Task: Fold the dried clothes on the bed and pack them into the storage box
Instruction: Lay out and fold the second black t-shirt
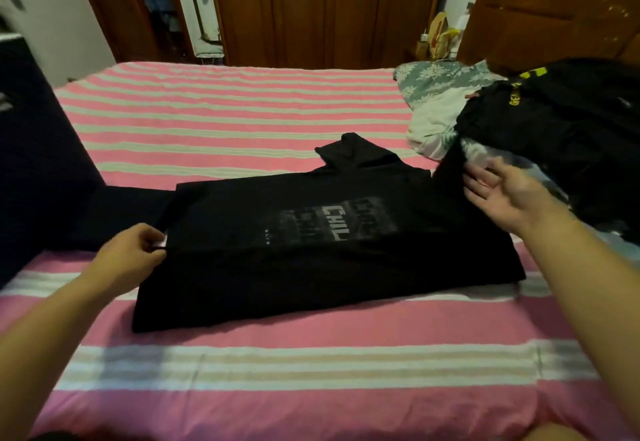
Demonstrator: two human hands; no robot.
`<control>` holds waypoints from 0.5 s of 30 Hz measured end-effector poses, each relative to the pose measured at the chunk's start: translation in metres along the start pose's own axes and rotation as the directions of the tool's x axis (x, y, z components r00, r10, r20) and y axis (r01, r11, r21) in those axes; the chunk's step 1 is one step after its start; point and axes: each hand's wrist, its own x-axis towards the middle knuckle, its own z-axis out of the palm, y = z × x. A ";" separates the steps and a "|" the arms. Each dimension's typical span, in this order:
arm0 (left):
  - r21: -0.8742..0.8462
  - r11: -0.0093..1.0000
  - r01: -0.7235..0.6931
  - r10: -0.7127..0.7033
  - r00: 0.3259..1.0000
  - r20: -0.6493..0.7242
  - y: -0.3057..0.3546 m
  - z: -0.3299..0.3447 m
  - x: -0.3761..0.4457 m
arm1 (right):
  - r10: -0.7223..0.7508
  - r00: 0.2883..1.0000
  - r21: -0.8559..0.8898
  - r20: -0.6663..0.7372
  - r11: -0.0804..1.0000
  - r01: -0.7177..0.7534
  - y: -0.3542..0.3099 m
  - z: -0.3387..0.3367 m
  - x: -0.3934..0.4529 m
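A black T-shirt (311,257) with a grey printed block on its chest lies spread across the pink-and-white striped bed (242,121). My left hand (131,255) pinches the shirt's left edge near the hem. My right hand (502,191) hovers with spread fingers at the shirt's right sleeve, which sticks up beside it; the hand is blurred. A dark storage box (38,149) stands at the bed's left side, its inside hidden.
A heap of black clothes (561,128) with yellow lettering lies at the right of the bed, over a pale floral cloth (440,94). Brown wardrobe doors (325,7) stand behind the bed. A small shelf with bottles (440,38) sits at the back right.
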 end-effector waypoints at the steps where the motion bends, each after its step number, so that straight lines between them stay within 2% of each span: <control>1: -0.016 0.998 0.056 -0.057 0.998 -0.022 -0.009 0.011 0.004 | -0.051 0.998 -0.124 -0.039 0.991 0.046 0.010 -0.005 0.008; 2: -0.040 0.992 0.116 -0.117 0.993 -0.028 -0.016 0.023 0.001 | -0.135 0.988 -0.321 -0.079 0.941 0.103 0.023 -0.015 0.012; 4: -0.095 0.969 0.226 -0.230 0.972 -0.035 -0.034 0.043 -0.012 | -0.299 0.949 -0.699 -0.105 0.701 0.143 0.055 -0.046 0.008; 5: -0.144 0.954 0.263 -0.272 0.961 -0.051 -0.041 0.051 -0.019 | -0.334 0.937 -0.807 -0.099 0.578 0.120 0.070 -0.065 0.003; 6: -0.184 0.942 0.281 -0.298 0.952 -0.074 -0.048 0.055 -0.027 | -0.334 0.935 -0.847 -0.121 0.526 0.078 0.080 -0.080 -0.006; 9: -0.137 0.954 0.267 -0.281 0.956 -0.090 -0.058 0.066 -0.045 | -0.178 0.976 -0.873 -0.125 0.487 -0.023 0.101 -0.112 -0.031; 11: -0.075 0.955 0.287 -0.294 0.951 -0.100 -0.054 0.070 -0.059 | -0.112 0.991 -0.888 -0.077 0.460 -0.017 0.106 -0.117 -0.040; 13: -0.078 0.953 0.292 -0.300 0.947 -0.119 -0.048 0.073 -0.071 | -0.139 0.987 -0.865 -0.081 0.502 0.000 0.105 -0.114 -0.039; 15: -0.155 0.953 0.262 -0.286 0.944 -0.166 -0.040 0.072 -0.079 | -0.202 0.973 -0.854 -0.108 0.520 0.013 0.100 -0.113 -0.034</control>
